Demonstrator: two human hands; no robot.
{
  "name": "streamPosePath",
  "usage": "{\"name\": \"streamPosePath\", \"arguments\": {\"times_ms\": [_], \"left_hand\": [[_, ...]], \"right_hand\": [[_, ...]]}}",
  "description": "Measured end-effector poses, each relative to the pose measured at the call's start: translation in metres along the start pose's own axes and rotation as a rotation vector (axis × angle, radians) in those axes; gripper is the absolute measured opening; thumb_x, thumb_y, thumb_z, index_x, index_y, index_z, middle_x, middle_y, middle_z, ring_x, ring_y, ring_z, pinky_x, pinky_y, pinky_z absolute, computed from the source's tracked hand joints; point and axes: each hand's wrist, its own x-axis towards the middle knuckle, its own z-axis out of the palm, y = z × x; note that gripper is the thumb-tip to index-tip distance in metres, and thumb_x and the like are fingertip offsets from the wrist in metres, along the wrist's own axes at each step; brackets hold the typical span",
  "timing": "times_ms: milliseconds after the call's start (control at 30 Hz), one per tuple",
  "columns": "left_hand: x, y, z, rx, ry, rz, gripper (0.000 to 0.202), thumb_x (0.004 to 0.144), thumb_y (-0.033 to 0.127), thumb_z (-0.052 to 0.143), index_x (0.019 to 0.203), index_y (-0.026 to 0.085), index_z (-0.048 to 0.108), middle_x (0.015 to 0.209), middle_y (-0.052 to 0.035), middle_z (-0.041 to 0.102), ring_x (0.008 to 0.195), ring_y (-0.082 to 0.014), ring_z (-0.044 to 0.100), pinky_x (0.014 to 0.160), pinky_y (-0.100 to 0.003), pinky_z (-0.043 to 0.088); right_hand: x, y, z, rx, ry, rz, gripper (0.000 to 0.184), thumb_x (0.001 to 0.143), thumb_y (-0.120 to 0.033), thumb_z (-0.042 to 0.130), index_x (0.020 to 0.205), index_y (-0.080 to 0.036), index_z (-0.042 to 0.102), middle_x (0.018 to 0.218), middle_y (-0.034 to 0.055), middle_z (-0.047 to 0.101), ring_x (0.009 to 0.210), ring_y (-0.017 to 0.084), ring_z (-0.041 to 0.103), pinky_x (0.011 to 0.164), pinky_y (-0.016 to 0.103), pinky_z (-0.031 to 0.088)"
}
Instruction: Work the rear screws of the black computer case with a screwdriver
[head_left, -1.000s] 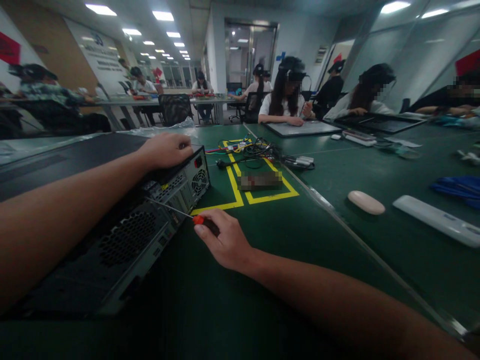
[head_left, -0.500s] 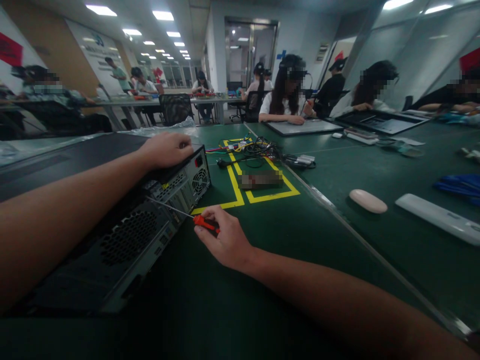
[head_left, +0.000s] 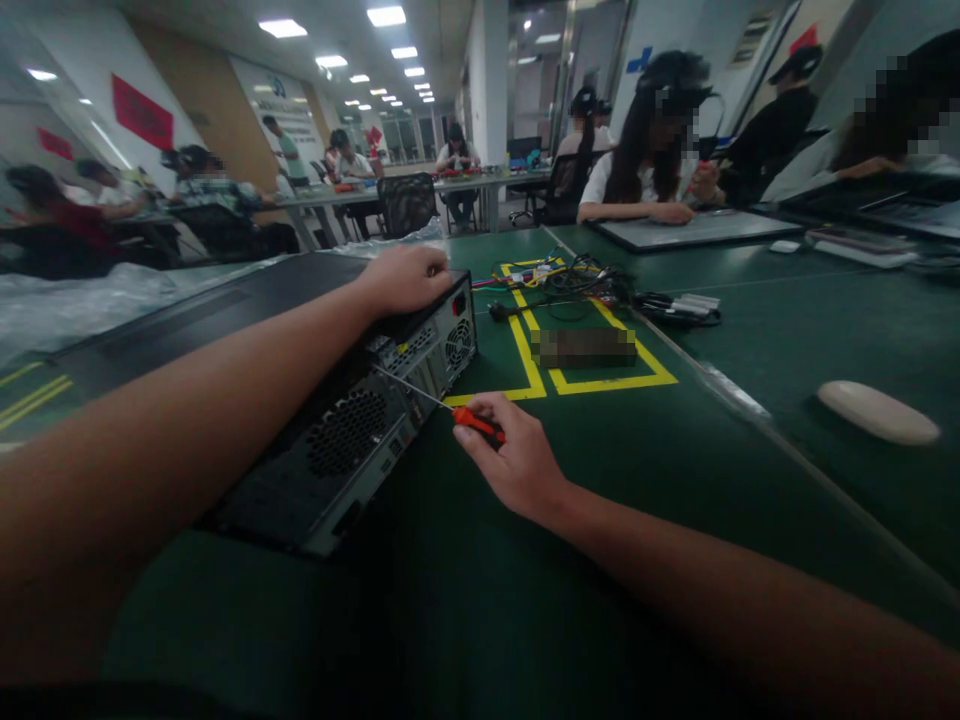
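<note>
A long green surface [head_left: 465,600] runs through a bright office hall, and other people sit at work along its far side and at the tables behind. A black computer case [head_left: 337,450] lies on its side on the left part of the surface, with its grey, perforated rear panel turned toward the camera.

The left hand [head_left: 405,280] rests on the upper rear corner of the case, its fingers [head_left: 431,270] bent down over the edge and pressing on the housing. The right hand [head_left: 517,465] is on the surface just beside the rear panel. Its fingers [head_left: 489,408] are closed round the red handle of a small screwdriver [head_left: 474,422]. The thin metal shaft slants up and to the left, and its tip meets the rear panel near the expansion slots.

Beyond the case, yellow tape [head_left: 525,350] marks out a rectangle on the surface, with a tangle of cables [head_left: 574,285] at its far end. A pale mouse [head_left: 877,412] lies well apart to the right, and crumpled clear plastic wrap [head_left: 75,300] lies to the far left
</note>
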Motion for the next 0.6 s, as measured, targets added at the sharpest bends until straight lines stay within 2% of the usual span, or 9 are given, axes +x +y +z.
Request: {"name": "streamPosePath", "arguments": {"times_ms": [433,533,600], "left_hand": [[0.0007,0.002,-0.0001,0.009,-0.009,0.03,0.039,0.104,0.037,0.05,0.112,0.019,0.083,0.114,-0.0158,0.081,0.108,-0.033,0.073,0.092,-0.044,0.052],[0.0026,-0.001,0.0025,-0.004,0.011,0.029,0.037,0.102,0.039,0.053,0.109,0.02,0.084,0.11,-0.015,0.08,0.106,-0.0334,0.072,0.092,-0.044,0.051],[0.0035,-0.0029,0.0047,-0.008,0.014,0.012,0.035,0.101,0.039,0.054,0.107,0.021,0.084,0.106,-0.0147,0.079,0.104,-0.0325,0.072,0.09,-0.043,0.051]], "right_hand": [[0.0017,-0.0023,-0.0031,-0.021,-0.033,-0.074,0.024,0.116,-0.04,0.061,0.115,-0.023,0.077,0.106,0.0084,0.082,0.098,0.026,0.077,0.091,0.04,0.061],[-0.0004,-0.0031,-0.0019,0.026,-0.027,-0.021,0.019,0.111,-0.039,0.069,0.121,-0.023,0.072,0.105,0.0065,0.081,0.092,0.024,0.077,0.085,0.038,0.061],[-0.0015,-0.0024,-0.0006,0.051,-0.046,-0.003,0.026,0.104,-0.036,0.078,0.124,-0.024,0.068,0.105,0.0047,0.081,0.087,0.022,0.076,0.082,0.036,0.06]]}}
